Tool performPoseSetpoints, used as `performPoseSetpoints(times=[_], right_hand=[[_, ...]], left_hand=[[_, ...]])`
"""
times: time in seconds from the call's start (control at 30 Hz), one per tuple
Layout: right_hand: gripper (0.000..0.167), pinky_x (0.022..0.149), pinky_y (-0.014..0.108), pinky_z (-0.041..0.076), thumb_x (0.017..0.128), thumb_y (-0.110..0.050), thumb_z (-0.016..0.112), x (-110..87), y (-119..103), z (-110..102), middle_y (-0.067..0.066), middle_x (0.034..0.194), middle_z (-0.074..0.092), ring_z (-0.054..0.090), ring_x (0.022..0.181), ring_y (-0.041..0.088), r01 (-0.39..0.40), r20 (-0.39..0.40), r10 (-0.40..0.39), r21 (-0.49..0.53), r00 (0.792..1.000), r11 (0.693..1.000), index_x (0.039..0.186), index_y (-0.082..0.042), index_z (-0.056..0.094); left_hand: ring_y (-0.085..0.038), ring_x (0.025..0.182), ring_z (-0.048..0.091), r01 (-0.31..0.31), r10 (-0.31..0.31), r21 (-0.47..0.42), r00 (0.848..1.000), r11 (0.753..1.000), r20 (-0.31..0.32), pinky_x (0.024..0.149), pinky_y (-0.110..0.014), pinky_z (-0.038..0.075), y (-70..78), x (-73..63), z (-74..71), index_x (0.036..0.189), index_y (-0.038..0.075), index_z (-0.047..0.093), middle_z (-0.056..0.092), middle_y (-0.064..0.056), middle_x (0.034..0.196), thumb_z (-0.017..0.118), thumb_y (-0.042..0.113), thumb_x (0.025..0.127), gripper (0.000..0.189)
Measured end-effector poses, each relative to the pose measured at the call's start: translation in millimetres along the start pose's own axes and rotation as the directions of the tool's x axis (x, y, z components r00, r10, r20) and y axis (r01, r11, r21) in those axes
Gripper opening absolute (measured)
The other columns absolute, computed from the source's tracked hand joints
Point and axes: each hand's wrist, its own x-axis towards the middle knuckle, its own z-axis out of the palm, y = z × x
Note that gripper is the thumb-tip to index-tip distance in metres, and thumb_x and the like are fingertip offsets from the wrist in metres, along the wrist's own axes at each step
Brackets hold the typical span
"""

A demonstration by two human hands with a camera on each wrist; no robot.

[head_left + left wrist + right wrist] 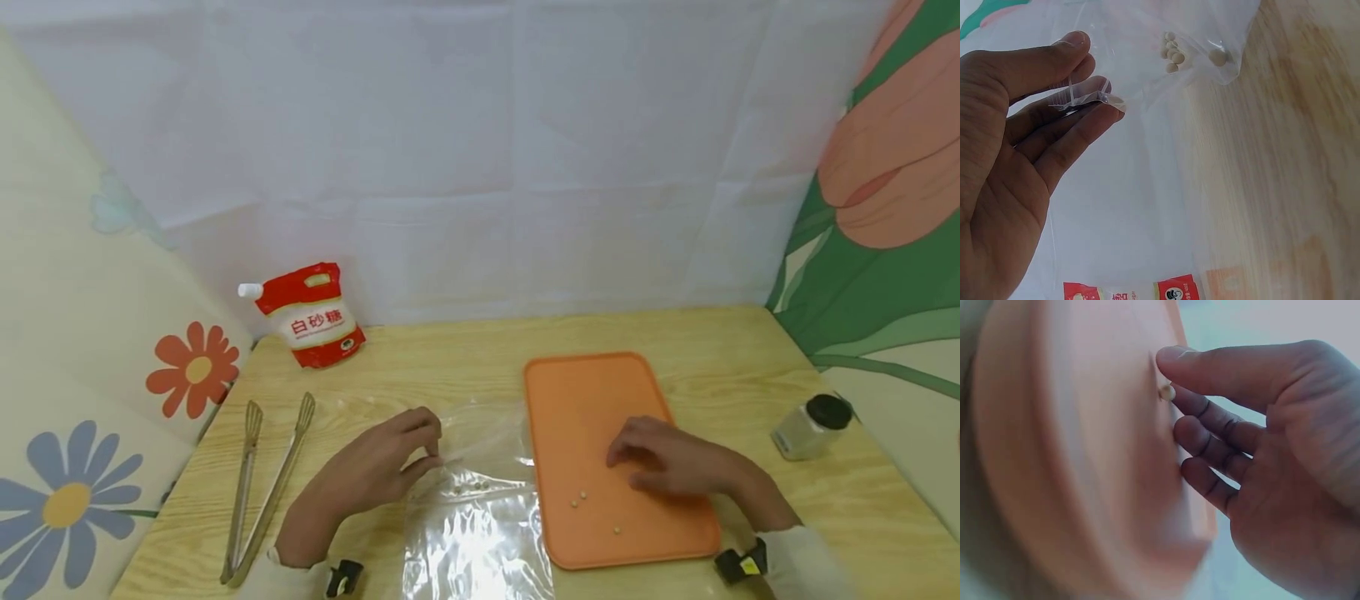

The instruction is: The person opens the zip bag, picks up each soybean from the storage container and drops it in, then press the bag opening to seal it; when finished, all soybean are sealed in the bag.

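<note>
A clear plastic zip bag lies across the front middle of the table, with several small pale balls inside. My left hand holds the bag's edge between thumb and fingers. To the right, my right hand hovers low over an orange tray, fingers loosely bent and thumb apart from them. In the right wrist view a small ball shows by the thumb and index fingertips; it does not look pinched. More pale balls lie on the tray's lower left part.
Metal tongs lie spread on the left. A red-and-white sugar pouch with a white cap stands at the back left. On the right is a clear jar with a black lid. A white cloth hangs behind the table.
</note>
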Motion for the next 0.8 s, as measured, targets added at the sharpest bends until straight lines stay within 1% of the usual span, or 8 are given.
performPoseSetpoints(times=[0.13, 0.27, 0.4, 0.5, 0.67, 0.8], right_hand=[[0.024, 0.085, 0.042, 0.042, 0.093, -0.022, 0.073, -14.0, -1, -4, -0.014, 0.111, 0.055, 0.050, 0.102, 0.006, -0.024, -0.028, 0.023, -0.064, 0.999, 0.998, 0.113, -0.029, 0.064], [0.020, 0.083, 0.046, 0.035, 0.093, -0.025, 0.073, -24.5, -4, -7, -0.017, 0.107, 0.055, 0.048, 0.099, 0.006, -0.067, -0.063, 0.061, -0.095, 0.996, 0.993, 0.109, -0.032, 0.064], [0.019, 0.086, 0.053, 0.032, 0.092, -0.025, 0.074, -29.0, -6, -7, -0.019, 0.106, 0.056, 0.048, 0.100, 0.007, -0.079, -0.097, 0.070, -0.097, 0.993, 0.992, 0.106, -0.034, 0.064], [0.018, 0.090, 0.057, 0.028, 0.092, -0.023, 0.074, -30.4, -6, -8, -0.019, 0.103, 0.056, 0.048, 0.099, 0.007, -0.086, -0.110, 0.078, -0.070, 0.991, 0.994, 0.103, -0.035, 0.065], [0.016, 0.090, 0.054, 0.025, 0.093, -0.024, 0.074, -29.4, -6, -7, -0.019, 0.098, 0.056, 0.047, 0.093, 0.006, -0.081, -0.131, 0.075, -0.041, 0.988, 0.996, 0.098, -0.036, 0.065], [0.016, 0.090, 0.051, 0.022, 0.092, -0.025, 0.075, -28.1, -1, 0, -0.020, 0.097, 0.056, 0.045, 0.093, 0.005, -0.077, -0.152, 0.070, -0.043, 0.986, 0.996, 0.096, -0.038, 0.066]], left_hand=[[-0.013, 0.083, 0.055, -0.007, 0.007, 0.002, 1.000, 1.000, -0.007, 0.070, -0.023, 0.049, -0.2, 0.7, 1.3, 0.091, 0.019, 0.060, 0.054, 0.005, 0.105, 0.079, 0.013, 0.089, 0.019], [-0.013, 0.083, 0.055, -0.007, 0.007, 0.011, 1.000, 1.000, -0.008, 0.070, -0.023, 0.049, -1.0, 1.7, 2.3, 0.090, 0.019, 0.061, 0.053, 0.007, 0.104, 0.079, 0.014, 0.089, 0.019], [-0.012, 0.084, 0.056, -0.010, 0.010, 0.018, 1.000, 1.000, -0.008, 0.070, -0.023, 0.049, -2.1, 1.7, 3.2, 0.091, 0.019, 0.061, 0.053, 0.007, 0.104, 0.079, 0.014, 0.089, 0.018], [-0.012, 0.084, 0.056, -0.011, 0.011, 0.017, 1.000, 1.000, -0.010, 0.070, -0.023, 0.050, -2.3, 2.2, 3.0, 0.090, 0.019, 0.061, 0.052, 0.008, 0.104, 0.079, 0.014, 0.089, 0.018], [-0.013, 0.084, 0.056, -0.005, 0.005, 0.015, 1.000, 1.000, -0.005, 0.071, -0.023, 0.050, -2.4, 2.4, 2.4, 0.090, 0.019, 0.062, 0.052, 0.008, 0.104, 0.079, 0.015, 0.089, 0.017], [-0.012, 0.085, 0.056, 0.004, -0.004, 0.010, 1.000, 1.000, 0.004, 0.071, -0.024, 0.050, -2.6, 2.3, 2.1, 0.091, 0.019, 0.062, 0.053, 0.007, 0.105, 0.078, 0.016, 0.090, 0.016]])
